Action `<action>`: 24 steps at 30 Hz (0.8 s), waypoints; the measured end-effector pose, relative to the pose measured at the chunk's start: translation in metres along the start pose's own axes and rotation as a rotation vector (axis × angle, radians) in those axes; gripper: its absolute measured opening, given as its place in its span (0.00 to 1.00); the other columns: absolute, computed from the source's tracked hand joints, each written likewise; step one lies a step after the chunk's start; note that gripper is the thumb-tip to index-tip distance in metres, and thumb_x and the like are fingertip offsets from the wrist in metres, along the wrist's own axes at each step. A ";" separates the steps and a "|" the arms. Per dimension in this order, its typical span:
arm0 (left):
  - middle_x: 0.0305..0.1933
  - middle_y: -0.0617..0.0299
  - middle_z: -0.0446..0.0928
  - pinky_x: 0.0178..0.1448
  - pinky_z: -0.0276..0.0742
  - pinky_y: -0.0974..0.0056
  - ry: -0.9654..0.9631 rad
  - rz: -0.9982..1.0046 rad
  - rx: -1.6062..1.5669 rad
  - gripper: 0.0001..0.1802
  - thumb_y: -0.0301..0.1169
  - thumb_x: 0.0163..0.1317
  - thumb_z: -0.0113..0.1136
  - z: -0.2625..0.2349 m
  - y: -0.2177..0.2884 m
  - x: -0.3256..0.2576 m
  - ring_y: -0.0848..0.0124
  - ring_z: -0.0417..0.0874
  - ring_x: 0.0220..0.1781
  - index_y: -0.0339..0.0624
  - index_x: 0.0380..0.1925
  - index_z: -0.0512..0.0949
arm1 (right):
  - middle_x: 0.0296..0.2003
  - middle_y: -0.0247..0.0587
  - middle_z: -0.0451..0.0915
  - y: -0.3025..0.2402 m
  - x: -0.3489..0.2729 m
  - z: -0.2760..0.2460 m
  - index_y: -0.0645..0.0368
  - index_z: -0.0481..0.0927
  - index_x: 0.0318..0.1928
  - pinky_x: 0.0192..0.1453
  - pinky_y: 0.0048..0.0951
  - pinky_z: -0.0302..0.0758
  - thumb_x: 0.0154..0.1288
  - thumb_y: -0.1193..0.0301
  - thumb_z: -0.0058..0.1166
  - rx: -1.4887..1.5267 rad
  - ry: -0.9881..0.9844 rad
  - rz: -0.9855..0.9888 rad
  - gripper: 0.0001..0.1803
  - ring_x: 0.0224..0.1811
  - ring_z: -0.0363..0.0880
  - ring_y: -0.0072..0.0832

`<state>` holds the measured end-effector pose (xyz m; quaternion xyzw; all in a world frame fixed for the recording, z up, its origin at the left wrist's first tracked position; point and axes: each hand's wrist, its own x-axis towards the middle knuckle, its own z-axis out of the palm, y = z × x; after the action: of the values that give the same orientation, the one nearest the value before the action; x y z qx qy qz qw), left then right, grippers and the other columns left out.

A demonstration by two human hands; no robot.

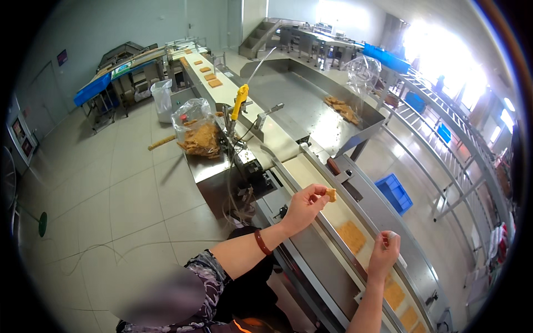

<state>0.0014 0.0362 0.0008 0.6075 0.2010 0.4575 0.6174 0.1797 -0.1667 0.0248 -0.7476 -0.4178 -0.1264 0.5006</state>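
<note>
I had my left hand pinched on a small broken cracker piece, held just above the conveyor belt. It looked light, dry and brittle, so I judged a soft pinch by its edges best, since squeezing would crumble it. My right hand was closed on something small and pale further down the belt; what it was, I could not tell. A whole square cracker lay flat on the belt between my hands, with more crackers downstream. Up the belt sat a clear bag of crackers beside a steel tray. Left of the belt stretched a pale tiled floor, right of it a blue crate.
</note>
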 end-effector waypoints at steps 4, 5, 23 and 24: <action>0.40 0.69 0.83 0.41 0.75 0.74 0.028 -0.012 0.022 0.10 0.29 0.74 0.63 -0.001 0.004 -0.002 0.83 0.75 0.35 0.41 0.52 0.83 | 0.36 0.39 0.77 0.006 -0.001 -0.001 0.64 0.79 0.41 0.46 0.30 0.75 0.73 0.76 0.57 0.010 -0.022 0.040 0.03 0.39 0.78 0.29; 0.39 0.69 0.83 0.41 0.75 0.74 0.035 -0.014 0.020 0.10 0.29 0.74 0.63 -0.002 0.005 -0.001 0.83 0.76 0.35 0.41 0.52 0.83 | 0.36 0.39 0.77 0.005 -0.001 -0.002 0.64 0.80 0.41 0.46 0.30 0.75 0.73 0.76 0.57 0.014 -0.023 0.048 0.03 0.39 0.78 0.29; 0.39 0.69 0.84 0.42 0.77 0.73 0.077 -0.009 0.010 0.11 0.30 0.75 0.63 -0.009 0.000 0.003 0.83 0.79 0.36 0.38 0.53 0.82 | 0.37 0.42 0.79 0.004 -0.005 -0.001 0.64 0.80 0.40 0.42 0.33 0.76 0.71 0.78 0.58 0.069 -0.005 0.016 0.02 0.36 0.78 0.32; 0.40 0.69 0.84 0.42 0.78 0.73 0.078 -0.013 -0.006 0.11 0.30 0.75 0.63 -0.010 0.001 0.003 0.83 0.80 0.37 0.38 0.53 0.82 | 0.37 0.42 0.79 0.004 -0.005 0.000 0.63 0.80 0.40 0.42 0.33 0.76 0.71 0.78 0.58 0.072 -0.005 0.013 0.01 0.36 0.78 0.32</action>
<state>-0.0053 0.0439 0.0012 0.5861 0.2273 0.4773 0.6140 0.1800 -0.1701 0.0194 -0.7321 -0.4185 -0.1062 0.5268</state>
